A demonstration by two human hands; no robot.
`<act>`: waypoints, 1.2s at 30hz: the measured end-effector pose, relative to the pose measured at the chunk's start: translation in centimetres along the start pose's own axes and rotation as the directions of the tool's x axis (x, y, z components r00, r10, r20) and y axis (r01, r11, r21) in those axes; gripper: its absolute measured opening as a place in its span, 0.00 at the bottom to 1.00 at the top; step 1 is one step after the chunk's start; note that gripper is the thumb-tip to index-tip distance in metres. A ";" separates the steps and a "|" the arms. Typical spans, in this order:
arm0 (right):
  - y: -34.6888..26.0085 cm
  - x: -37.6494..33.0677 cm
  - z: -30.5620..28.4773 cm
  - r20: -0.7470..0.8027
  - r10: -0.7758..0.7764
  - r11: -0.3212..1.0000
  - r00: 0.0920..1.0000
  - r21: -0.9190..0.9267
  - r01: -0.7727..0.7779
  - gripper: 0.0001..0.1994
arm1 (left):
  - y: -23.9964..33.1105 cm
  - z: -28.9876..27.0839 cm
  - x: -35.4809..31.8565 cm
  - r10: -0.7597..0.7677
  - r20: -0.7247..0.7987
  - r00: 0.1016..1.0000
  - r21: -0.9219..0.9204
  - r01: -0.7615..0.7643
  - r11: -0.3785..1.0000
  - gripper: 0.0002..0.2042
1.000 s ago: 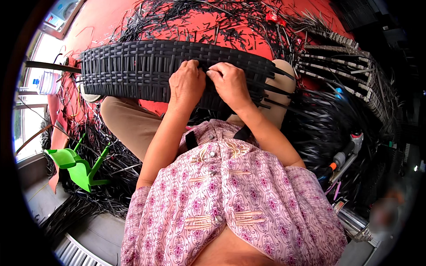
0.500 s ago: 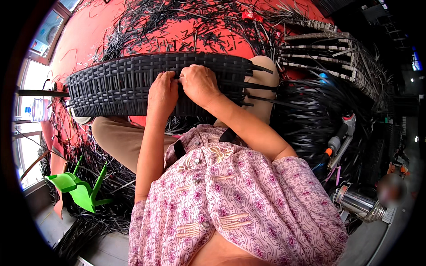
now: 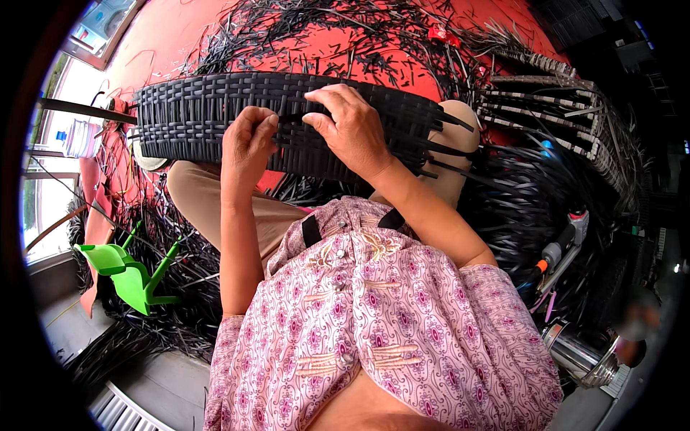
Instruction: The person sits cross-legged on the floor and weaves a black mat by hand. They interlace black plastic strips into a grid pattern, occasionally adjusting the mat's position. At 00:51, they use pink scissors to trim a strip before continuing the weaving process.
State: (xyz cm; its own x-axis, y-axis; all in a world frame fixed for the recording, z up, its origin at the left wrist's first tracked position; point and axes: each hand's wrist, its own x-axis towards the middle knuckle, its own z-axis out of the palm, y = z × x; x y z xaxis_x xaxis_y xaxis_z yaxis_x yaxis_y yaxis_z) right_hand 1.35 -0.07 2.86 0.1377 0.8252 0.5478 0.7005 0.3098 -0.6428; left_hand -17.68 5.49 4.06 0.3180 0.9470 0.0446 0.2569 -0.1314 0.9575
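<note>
A long curved panel woven from black plastic strips (image 3: 183, 122) lies across my knees, its loose strip ends (image 3: 453, 147) sticking out at the right. Over its middle, my left hand (image 3: 249, 140) is closed in a pinch between thumb and bent forefinger. A short black strip (image 3: 291, 117) runs from that pinch toward the right. Just beside it, my right hand (image 3: 348, 129) hovers over the weave, thumb and fingers spread apart. Nothing shows held in the right hand.
Black strip cuttings (image 3: 323, 39) litter the red floor beyond the panel. At right stand a grey woven frame (image 3: 539, 108), a heap of black strips (image 3: 510, 190), a hand tool (image 3: 564, 244) and a metal cylinder (image 3: 578, 352). A green plastic piece (image 3: 129, 276) lies at left.
My right hand has opened from its pinch and lifted slightly away from the panel. My left hand has turned, still pinching. The whole view has shifted a little to the left.
</note>
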 end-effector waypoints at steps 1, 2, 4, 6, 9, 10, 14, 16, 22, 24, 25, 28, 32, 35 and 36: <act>-0.1 0.6 0.5 -0.005 -0.054 0.995 0.999 0.083 0.054 0.12 | 0.5 -0.4 -0.3 0.042 -0.015 0.999 -0.023 -0.043 0.999 0.07; -0.2 1.0 0.8 -0.007 -0.110 0.981 0.994 0.161 0.110 0.12 | 0.9 -0.5 -0.6 0.092 -0.023 0.995 -0.061 -0.094 0.994 0.07; -0.1 1.2 1.3 0.131 0.014 0.933 0.991 0.355 -0.060 0.10 | 1.2 -0.3 -0.5 0.053 -0.003 0.999 -0.039 -0.054 0.998 0.07; 0.2 1.2 1.7 0.136 0.040 0.891 0.990 0.444 -0.097 0.08 | 0.8 -0.1 0.0 0.065 0.026 0.998 -0.124 -0.062 0.990 0.07; 1.0 0.5 1.7 0.109 0.248 0.886 0.963 0.376 -0.271 0.08 | -1.0 1.5 1.6 -0.111 -0.088 0.990 -0.204 0.091 0.975 0.07; 1.3 0.4 1.8 0.109 0.308 0.843 0.945 0.430 -0.324 0.08 | -1.7 2.2 2.0 -0.037 -0.125 0.992 0.052 0.044 0.998 0.06; 2.3 0.0 1.9 0.070 0.305 0.908 0.950 0.280 -0.312 0.09 | -3.6 4.2 2.4 0.227 -0.100 0.969 0.620 -0.117 0.775 0.10; 2.4 -0.2 2.3 0.045 0.259 0.939 0.965 0.224 -0.262 0.09 | -4.0 4.8 2.5 0.232 -0.073 0.970 0.679 -0.122 0.724 0.10; 2.2 0.1 3.2 0.087 0.183 0.983 0.979 -0.043 -0.180 0.08 | -4.6 4.8 2.8 0.293 -0.051 0.955 0.613 -0.202 0.764 0.09; 1.8 0.4 3.6 0.116 0.185 0.975 0.976 -0.149 -0.167 0.09 | -4.8 4.6 2.8 0.280 -0.071 0.957 0.558 -0.194 0.807 0.09; 1.6 0.7 3.8 0.130 0.192 0.965 0.973 -0.205 -0.163 0.09 | -4.9 4.5 2.8 0.288 -0.065 0.955 0.537 -0.210 0.817 0.09; 1.2 1.6 4.5 0.244 0.221 0.923 0.944 -0.365 -0.121 0.09 | -5.1 4.2 2.8 0.307 -0.040 0.951 0.493 -0.249 0.834 0.09; 1.6 2.0 4.6 0.271 0.219 0.939 0.937 -0.319 -0.127 0.08 | -4.8 3.4 3.2 0.320 0.043 0.946 0.498 -0.298 0.814 0.09; 1.9 1.6 4.7 0.234 0.180 0.958 0.955 -0.262 -0.117 0.08 | -4.4 2.3 3.7 0.228 0.119 0.966 0.452 -0.257 0.854 0.10; 1.9 1.3 4.8 0.228 0.194 0.953 0.954 -0.274 -0.129 0.08 | -4.2 1.8 3.9 0.181 0.147 0.972 0.425 -0.228 0.876 0.10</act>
State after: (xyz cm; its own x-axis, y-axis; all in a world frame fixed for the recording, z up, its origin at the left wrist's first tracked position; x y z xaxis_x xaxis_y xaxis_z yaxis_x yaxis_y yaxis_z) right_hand -0.53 3.88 -0.21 0.1078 0.9552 0.2756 0.8419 0.0597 -0.5363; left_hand -15.87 9.24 -0.30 0.4901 0.8539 0.1749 0.5408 -0.4553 0.7073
